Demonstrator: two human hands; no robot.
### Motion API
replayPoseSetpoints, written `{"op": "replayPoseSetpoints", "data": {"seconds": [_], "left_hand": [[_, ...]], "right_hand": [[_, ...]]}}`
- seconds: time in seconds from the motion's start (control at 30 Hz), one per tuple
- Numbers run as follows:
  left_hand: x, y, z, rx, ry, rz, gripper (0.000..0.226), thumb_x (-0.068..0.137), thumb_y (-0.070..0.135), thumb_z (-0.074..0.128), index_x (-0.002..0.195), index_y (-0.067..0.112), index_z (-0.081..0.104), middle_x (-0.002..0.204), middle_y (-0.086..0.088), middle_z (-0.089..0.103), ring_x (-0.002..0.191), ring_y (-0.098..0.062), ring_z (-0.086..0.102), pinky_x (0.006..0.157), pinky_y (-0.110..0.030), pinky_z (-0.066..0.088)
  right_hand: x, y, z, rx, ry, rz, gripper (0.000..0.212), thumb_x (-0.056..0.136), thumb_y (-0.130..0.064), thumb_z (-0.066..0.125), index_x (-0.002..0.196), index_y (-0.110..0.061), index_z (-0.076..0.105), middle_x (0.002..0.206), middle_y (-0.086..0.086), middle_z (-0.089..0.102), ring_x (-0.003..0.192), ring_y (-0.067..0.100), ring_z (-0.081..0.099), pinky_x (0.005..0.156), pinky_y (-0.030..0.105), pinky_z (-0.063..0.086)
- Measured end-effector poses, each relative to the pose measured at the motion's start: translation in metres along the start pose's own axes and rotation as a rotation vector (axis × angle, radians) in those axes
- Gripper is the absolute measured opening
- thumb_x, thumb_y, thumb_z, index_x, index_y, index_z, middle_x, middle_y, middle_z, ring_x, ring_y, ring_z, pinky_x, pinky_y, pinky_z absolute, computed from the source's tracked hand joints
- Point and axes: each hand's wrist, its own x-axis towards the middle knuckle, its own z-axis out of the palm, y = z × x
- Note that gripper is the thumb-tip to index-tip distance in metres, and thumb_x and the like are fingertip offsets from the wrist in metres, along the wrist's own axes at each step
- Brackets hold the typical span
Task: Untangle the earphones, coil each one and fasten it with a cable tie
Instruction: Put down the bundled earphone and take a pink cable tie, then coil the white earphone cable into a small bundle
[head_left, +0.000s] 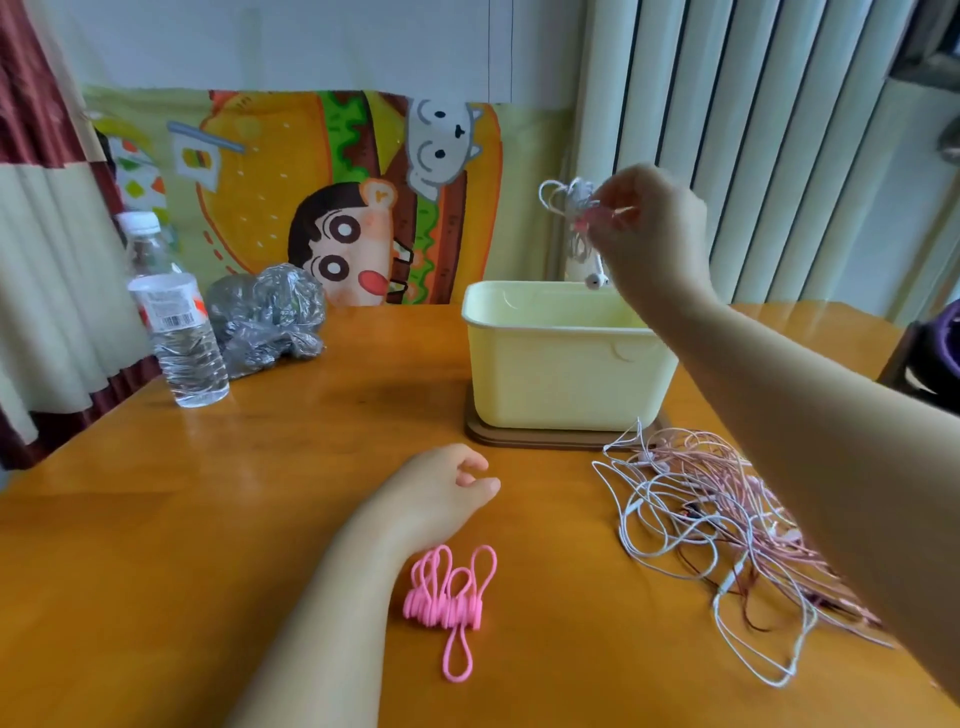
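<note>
My right hand (649, 228) is raised above the pale yellow bin (561, 374) and pinches a coiled white earphone (574, 208) bound with a pink cable tie; an earbud dangles just over the bin's rim. My left hand (447, 483) rests on the wooden table with loosely curled fingers, holding nothing. A bunch of pink cable ties (449, 597) lies just in front of my left wrist. A tangle of white, pink and dark earphone cables (727, 535) is spread on the table at the right, partly hidden by my right forearm.
The bin stands on a brown mat (480, 434). A clear water bottle (176, 322) and a crumpled grey plastic bag (267, 317) sit at the table's far left. A cartoon cloth hangs behind the table, and a dark chair (930, 358) is at the right edge.
</note>
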Motion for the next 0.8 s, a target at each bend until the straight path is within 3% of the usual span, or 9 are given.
{"op": "replayPoseSetpoints", "data": {"seconds": [0.07,0.13,0.2,0.33,0.5,0.67,0.73,0.8], "left_hand": [[0.0,0.001,0.0,-0.013,0.009,0.008,0.036,0.096,0.04,0.048,0.13,0.029,0.049,0.127,0.008,0.054,0.098,-0.003,0.049,0.066,-0.014,0.037],[-0.001,0.002,0.0,-0.029,0.018,0.017,0.036,0.096,0.039,0.048,0.13,0.029,0.049,0.127,0.008,0.054,0.099,-0.003,0.05,0.071,-0.016,0.039],[-0.001,0.003,0.0,-0.035,0.02,0.019,0.036,0.096,0.038,0.048,0.131,0.029,0.049,0.128,0.008,0.054,0.1,-0.003,0.049,0.077,-0.018,0.038],[0.0,0.003,0.001,-0.034,0.023,0.018,0.036,0.096,0.038,0.048,0.131,0.029,0.048,0.128,0.008,0.054,0.098,-0.003,0.048,0.078,-0.019,0.038],[0.0,0.004,0.002,-0.024,0.027,0.024,0.036,0.096,0.039,0.048,0.132,0.03,0.048,0.126,0.009,0.054,0.1,-0.003,0.049,0.08,-0.02,0.039],[0.001,0.006,0.003,-0.004,0.024,0.035,0.036,0.097,0.038,0.047,0.132,0.03,0.047,0.128,0.009,0.053,0.099,-0.002,0.047,0.078,-0.019,0.038],[0.001,0.007,0.004,0.006,0.032,0.05,0.036,0.097,0.038,0.047,0.131,0.03,0.048,0.129,0.009,0.053,0.099,-0.002,0.046,0.077,-0.018,0.038],[0.001,0.008,0.007,0.007,0.056,0.07,0.035,0.097,0.037,0.048,0.13,0.029,0.05,0.128,0.008,0.054,0.1,-0.002,0.046,0.078,-0.018,0.038]], "right_hand": [[0.001,0.014,0.012,-0.22,-0.121,-0.057,0.007,0.084,-0.014,0.06,0.087,-0.01,0.065,0.08,0.002,0.068,0.074,0.02,0.06,0.07,0.031,0.049],[-0.002,0.025,0.022,-0.378,-0.302,-0.063,0.008,0.085,-0.011,0.059,0.086,-0.008,0.067,0.084,0.009,0.07,0.08,0.028,0.063,0.073,0.036,0.052],[-0.006,0.031,0.027,-0.46,-0.477,-0.027,0.013,0.085,-0.006,0.056,0.084,-0.008,0.069,0.087,0.01,0.07,0.083,0.028,0.063,0.072,0.03,0.05],[-0.014,0.026,0.026,-0.432,-0.615,0.038,0.019,0.09,-0.012,0.054,0.099,-0.008,0.071,0.098,0.007,0.069,0.085,0.022,0.059,0.07,0.023,0.038],[-0.021,0.01,0.014,-0.388,-0.682,0.009,0.025,0.096,-0.018,0.049,0.115,-0.013,0.065,0.116,0.004,0.067,0.103,0.021,0.062,0.086,0.026,0.045],[-0.045,-0.015,-0.028,-0.298,-0.591,-0.082,0.021,0.095,-0.017,0.052,0.11,-0.017,0.067,0.095,-0.008,0.063,0.085,0.007,0.06,0.082,0.021,0.05],[-0.064,-0.017,-0.048,-0.317,-0.712,-0.102,0.019,0.093,-0.017,0.055,0.106,-0.017,0.069,0.091,-0.012,0.063,0.081,0.003,0.061,0.08,0.019,0.052],[-0.084,-0.013,-0.066,-0.391,-0.956,-0.081,0.018,0.092,-0.02,0.058,0.106,-0.02,0.069,0.097,-0.011,0.068,0.084,0.003,0.063,0.083,0.017,0.052]]}}
